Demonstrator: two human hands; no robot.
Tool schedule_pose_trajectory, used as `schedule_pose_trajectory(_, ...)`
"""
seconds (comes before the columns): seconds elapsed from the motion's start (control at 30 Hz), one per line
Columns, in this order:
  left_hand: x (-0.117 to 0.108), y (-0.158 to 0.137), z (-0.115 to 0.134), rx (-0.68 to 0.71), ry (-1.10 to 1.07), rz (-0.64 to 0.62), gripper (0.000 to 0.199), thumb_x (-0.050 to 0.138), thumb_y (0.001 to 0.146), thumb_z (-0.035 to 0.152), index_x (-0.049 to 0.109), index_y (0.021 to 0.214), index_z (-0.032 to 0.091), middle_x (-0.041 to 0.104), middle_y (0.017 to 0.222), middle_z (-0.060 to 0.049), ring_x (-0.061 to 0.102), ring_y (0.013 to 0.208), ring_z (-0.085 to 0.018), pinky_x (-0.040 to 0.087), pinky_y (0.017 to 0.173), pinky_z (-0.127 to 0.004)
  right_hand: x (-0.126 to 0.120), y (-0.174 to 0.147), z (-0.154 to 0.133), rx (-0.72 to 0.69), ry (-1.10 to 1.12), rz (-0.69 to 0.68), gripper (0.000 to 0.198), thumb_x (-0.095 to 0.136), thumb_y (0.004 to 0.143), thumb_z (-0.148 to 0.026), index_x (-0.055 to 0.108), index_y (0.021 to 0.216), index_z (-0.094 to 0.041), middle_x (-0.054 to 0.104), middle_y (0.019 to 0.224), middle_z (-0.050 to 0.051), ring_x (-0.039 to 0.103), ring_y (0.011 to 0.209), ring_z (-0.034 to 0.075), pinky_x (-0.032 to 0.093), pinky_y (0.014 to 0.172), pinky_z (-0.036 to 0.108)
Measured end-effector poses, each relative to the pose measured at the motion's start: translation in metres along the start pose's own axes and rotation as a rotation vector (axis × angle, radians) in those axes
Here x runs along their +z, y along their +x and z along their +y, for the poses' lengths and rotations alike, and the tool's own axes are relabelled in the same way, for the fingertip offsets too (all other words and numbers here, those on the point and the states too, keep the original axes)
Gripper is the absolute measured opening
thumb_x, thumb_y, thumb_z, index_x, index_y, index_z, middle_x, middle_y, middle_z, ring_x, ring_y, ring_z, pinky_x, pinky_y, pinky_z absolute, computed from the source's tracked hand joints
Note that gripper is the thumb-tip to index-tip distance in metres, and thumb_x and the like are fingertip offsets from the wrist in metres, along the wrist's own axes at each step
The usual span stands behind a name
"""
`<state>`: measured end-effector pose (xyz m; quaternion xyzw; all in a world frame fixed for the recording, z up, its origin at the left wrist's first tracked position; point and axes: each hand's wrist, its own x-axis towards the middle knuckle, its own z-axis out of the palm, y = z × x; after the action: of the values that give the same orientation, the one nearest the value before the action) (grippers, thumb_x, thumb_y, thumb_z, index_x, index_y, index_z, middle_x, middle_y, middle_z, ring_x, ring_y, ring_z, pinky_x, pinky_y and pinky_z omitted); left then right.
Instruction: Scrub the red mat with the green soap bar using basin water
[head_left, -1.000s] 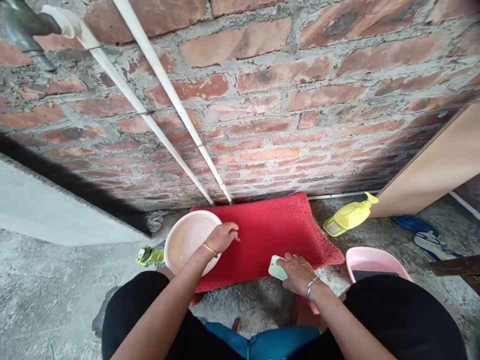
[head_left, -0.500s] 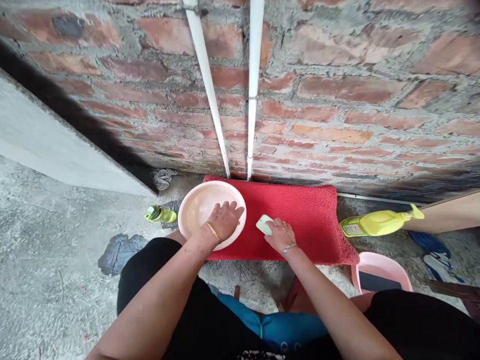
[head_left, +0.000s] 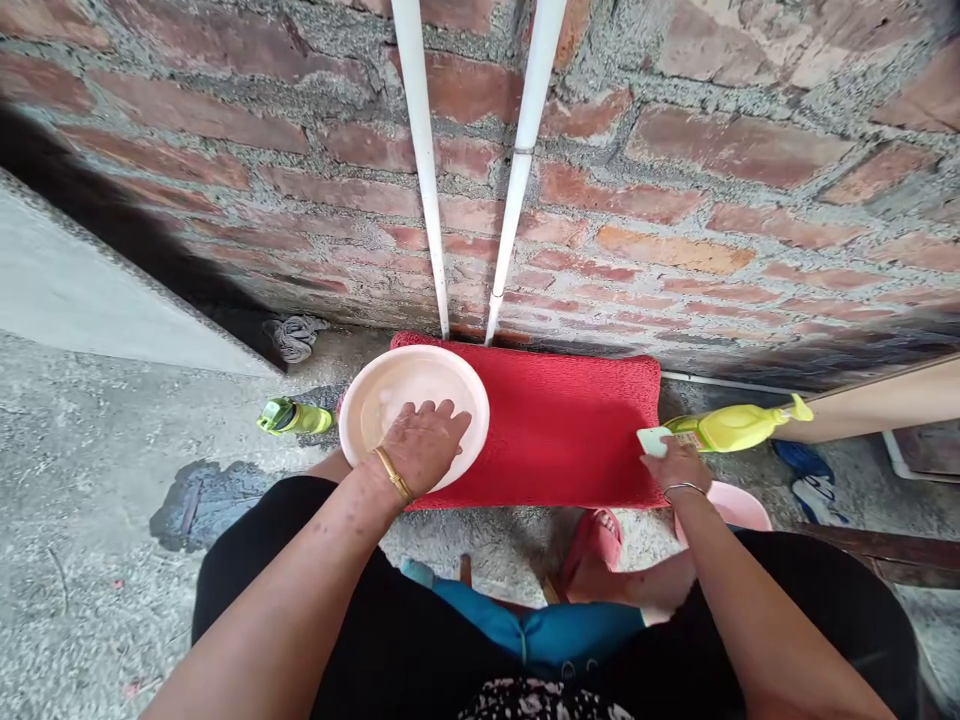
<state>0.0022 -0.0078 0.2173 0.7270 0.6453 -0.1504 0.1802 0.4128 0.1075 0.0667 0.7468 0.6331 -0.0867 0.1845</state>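
My left hand (head_left: pixel 427 443), palm down with its fingers stretched out and slightly apart, is over the right side of a pale pink basin (head_left: pixel 351 420). Water appears to be in the basin; I cannot tell whether the hand touches it. At the right end of a red cloth-covered surface (head_left: pixel 570 420), my right hand (head_left: pixel 679 468) grips a pale green flat block (head_left: pixel 654 441) with rounded corners. Its exact kind is unclear, since the fingers cover part of it. Just beyond that hand is a yellow pump bottle (head_left: pixel 739 427).
A green bottle (head_left: pixel 296 416) lies left of the basin, near a wet patch (head_left: pixel 210 500) on the concrete. A second pink basin (head_left: pixel 739 505) sits low at the right. White pipes (head_left: pixel 517 190) run down the brick wall (head_left: pixel 645 250) behind the red cloth.
My right hand has moved right with the pale green block, from mid-cloth to the cloth's right end. My left hand remains over the basin. The camera view has shifted slightly.
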Motion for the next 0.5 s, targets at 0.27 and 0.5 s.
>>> schedule_pose_trajectory(0.27,0.008,0.005,-0.004,0.007,0.057,-0.038,0.033,0.053,0.085,0.03,0.052,0.117,0.023,0.057,0.113,-0.008,0.054,0.103,-0.025,0.041,0.086,-0.04,-0.003,-0.058,-0.187,-0.662,0.081,-0.023,0.049,0.057,0.078,-0.045,0.05,0.123,-0.025,0.05,0.118,0.008,0.048,0.103,0.023,0.033,0.089,0.033)
schedule_pose_trajectory(0.5,0.009,0.012,-0.004,-0.017,0.098,-0.093,0.036,0.05,0.086,0.027,0.051,0.122,0.022,0.058,0.115,-0.01,0.056,0.102,-0.027,0.042,0.082,-0.041,0.0,-0.039,-0.195,-0.694,0.058,-0.032,0.042,0.058,0.077,-0.041,0.055,0.117,-0.028,0.05,0.116,0.007,0.05,0.1,0.022,0.034,0.089,0.035)
